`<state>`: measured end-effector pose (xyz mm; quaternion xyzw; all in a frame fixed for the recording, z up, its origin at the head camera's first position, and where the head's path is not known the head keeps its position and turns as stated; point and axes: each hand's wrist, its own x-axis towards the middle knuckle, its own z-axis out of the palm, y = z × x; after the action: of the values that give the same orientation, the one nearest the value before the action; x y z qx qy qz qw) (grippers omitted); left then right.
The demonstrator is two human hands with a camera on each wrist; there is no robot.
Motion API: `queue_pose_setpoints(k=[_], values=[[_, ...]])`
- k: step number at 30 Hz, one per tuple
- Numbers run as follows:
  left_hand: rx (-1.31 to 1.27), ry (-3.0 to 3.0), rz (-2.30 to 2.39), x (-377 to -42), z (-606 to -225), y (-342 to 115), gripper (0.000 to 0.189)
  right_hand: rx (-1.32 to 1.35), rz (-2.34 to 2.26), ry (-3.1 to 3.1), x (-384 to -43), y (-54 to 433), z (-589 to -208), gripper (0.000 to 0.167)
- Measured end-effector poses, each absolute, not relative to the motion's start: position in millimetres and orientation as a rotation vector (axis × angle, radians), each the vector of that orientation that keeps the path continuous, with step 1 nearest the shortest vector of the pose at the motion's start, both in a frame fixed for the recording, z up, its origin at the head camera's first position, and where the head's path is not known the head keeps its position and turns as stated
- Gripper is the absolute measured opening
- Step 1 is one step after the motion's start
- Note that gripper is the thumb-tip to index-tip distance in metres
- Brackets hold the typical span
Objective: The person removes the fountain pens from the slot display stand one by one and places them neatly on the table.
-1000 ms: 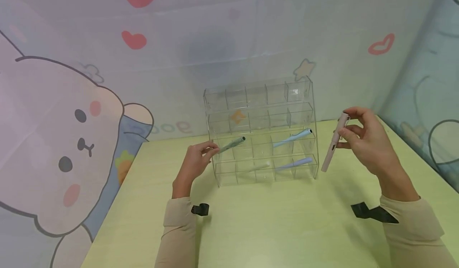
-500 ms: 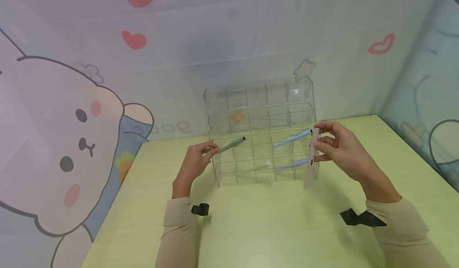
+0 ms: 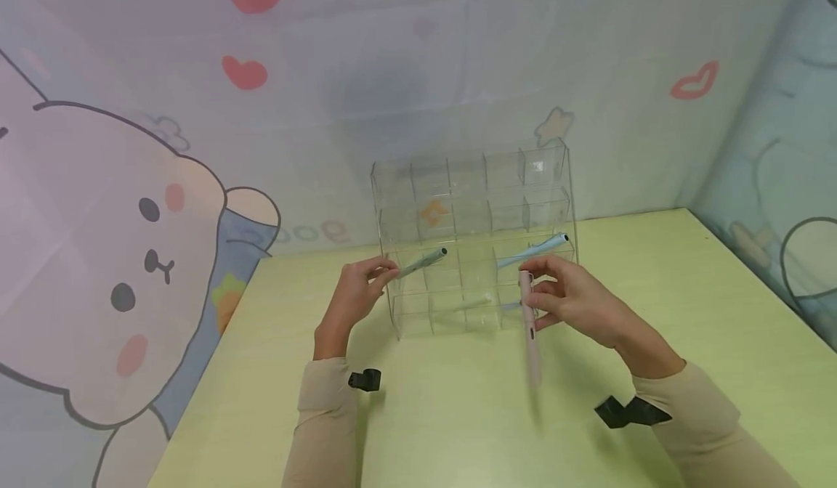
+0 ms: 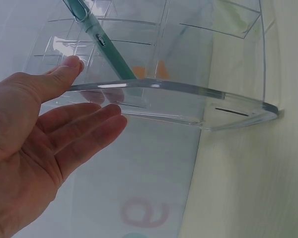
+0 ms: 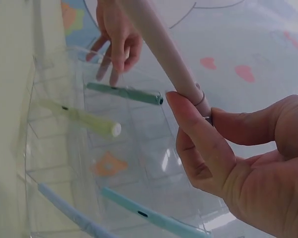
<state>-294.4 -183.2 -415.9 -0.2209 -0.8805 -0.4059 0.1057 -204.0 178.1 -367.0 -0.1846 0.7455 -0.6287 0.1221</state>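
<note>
A clear acrylic pen rack (image 3: 474,274) with tiers of small compartments stands on the table. My left hand (image 3: 361,290) pinches its left side panel, thumb on one face and fingers on the other, as the left wrist view shows. Just beside that hand a dark green pen (image 4: 111,52) leans in the rack. My right hand (image 3: 572,295) pinches a pale pink pen (image 3: 528,328) near its cap end, in front of the rack's lower right, with the other end pointing down. A light blue pen (image 3: 532,250) leans in the second tier from the bottom.
In the bottom tier lie a pale yellow-green pen (image 5: 84,119) and a lavender-blue pen (image 5: 72,210), the latter mostly behind my right hand in the head view. The pale yellow table (image 3: 431,415) meets a printed cloth backdrop (image 3: 314,103) behind the rack.
My right hand has carried the pale pink pen left and downward, from right of the rack to in front of it, and the pen is now nearly vertical. The left hand stays put.
</note>
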Motion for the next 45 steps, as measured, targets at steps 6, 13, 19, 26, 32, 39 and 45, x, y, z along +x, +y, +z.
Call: queue_pose_setpoints(k=[6, 13, 19, 26, 32, 39, 45], values=[[-0.645, -2.590, -1.197, -297.5, -413.5, -182.9, 0.014, -0.583, -1.781, 2.076, -201.8, 168.4, -371.4, 0.043], [-0.646, -2.596, -1.213, -295.1, -415.1, -183.0, 0.013, -0.600, -1.715, 2.011, -199.3, 155.3, -385.6, 0.044], [-0.640, -2.602, -1.220, -293.7, -414.3, -183.3, 0.014, -0.593, -1.681, 1.995, -196.5, 142.6, -397.2, 0.042], [-0.660, -2.601, -1.220, -293.5, -413.4, -184.2, 0.015, -0.554, -1.706, 1.958, -196.1, 124.2, -417.9, 0.046], [-0.659, -2.606, -1.221, -293.0, -412.5, -182.2, 0.015, -0.489, -1.727, 1.961, -199.1, 109.4, -442.6, 0.050], [-0.653, -2.620, -1.236, -293.3, -412.9, -181.1, 0.015, -0.373, -1.765, 2.007, -195.1, 96.7, -460.4, 0.044], [-0.645, -2.611, -1.248, -293.0, -411.9, -182.1, 0.015, -0.329, -1.736, 2.096, -190.6, 83.3, -469.4, 0.043]])
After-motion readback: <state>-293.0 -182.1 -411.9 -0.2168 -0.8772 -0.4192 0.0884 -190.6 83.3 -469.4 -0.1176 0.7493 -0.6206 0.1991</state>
